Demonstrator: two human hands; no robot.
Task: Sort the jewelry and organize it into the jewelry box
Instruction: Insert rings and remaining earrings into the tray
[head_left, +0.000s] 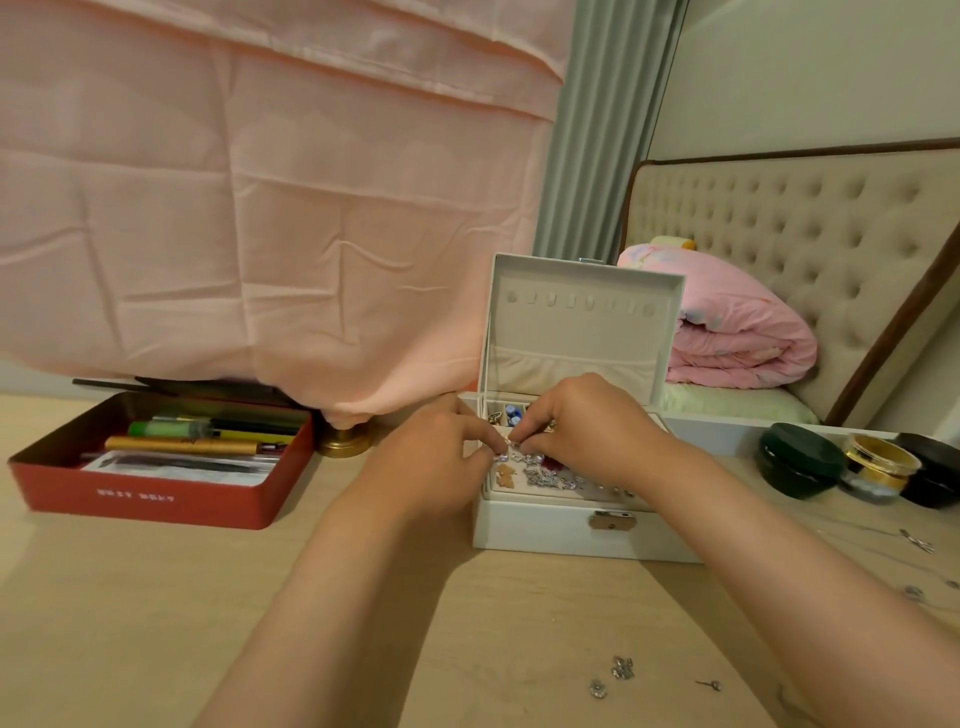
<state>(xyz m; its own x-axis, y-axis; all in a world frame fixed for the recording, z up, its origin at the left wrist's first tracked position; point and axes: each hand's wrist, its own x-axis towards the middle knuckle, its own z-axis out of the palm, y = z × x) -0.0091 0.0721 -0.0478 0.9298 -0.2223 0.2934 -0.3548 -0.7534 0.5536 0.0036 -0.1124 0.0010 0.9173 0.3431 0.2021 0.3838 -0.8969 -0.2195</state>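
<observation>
Hands meet over open jewelry box: left hand and right hand each pinch one small silver piece between curled fingertips, just above the box's front section. Risk: a slip drops it into tangled pieces below.

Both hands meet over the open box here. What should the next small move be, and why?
Probably lower the small shiny piece, pinched by the left hand and right hand, into the front tray of the jewelry box and release it: it sits just above similar silver pieces there, and loose pieces wait on the table.
</observation>
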